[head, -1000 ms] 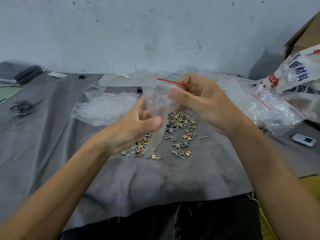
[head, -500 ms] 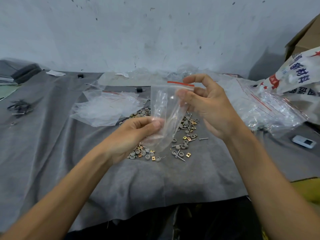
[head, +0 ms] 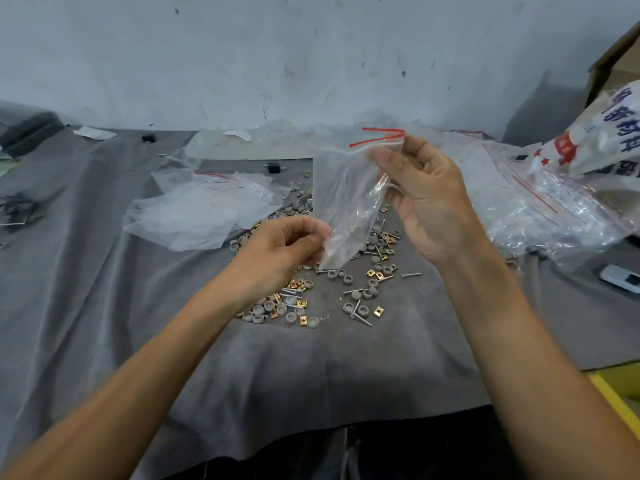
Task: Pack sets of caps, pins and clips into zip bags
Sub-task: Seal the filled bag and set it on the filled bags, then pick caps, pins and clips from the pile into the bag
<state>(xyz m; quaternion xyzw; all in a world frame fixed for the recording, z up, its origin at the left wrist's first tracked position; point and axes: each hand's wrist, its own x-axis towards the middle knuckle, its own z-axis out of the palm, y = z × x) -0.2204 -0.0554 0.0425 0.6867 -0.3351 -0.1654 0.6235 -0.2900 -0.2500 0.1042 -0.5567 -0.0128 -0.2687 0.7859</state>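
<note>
A clear zip bag (head: 346,199) with a red strip at its mouth hangs above the table, its mouth parted. My right hand (head: 422,199) pinches it near the top right corner. My left hand (head: 277,252) pinches its lower left edge. Below them, on the grey cloth (head: 104,306), lies a scatter of grey caps (head: 348,280), gold clips (head: 379,310) and metal pins (head: 411,274). The bag looks empty.
A heap of empty clear bags (head: 201,209) lies at the left of the parts. More zip bags (head: 540,206) pile up at the right under a printed sack (head: 602,140). A small white device (head: 621,279) lies far right. Black wire bits (head: 17,209) sit far left.
My right hand has lifted the bag's top up and to the right, and the mouth now gapes. My left hand has slid down to the bag's lower edge.
</note>
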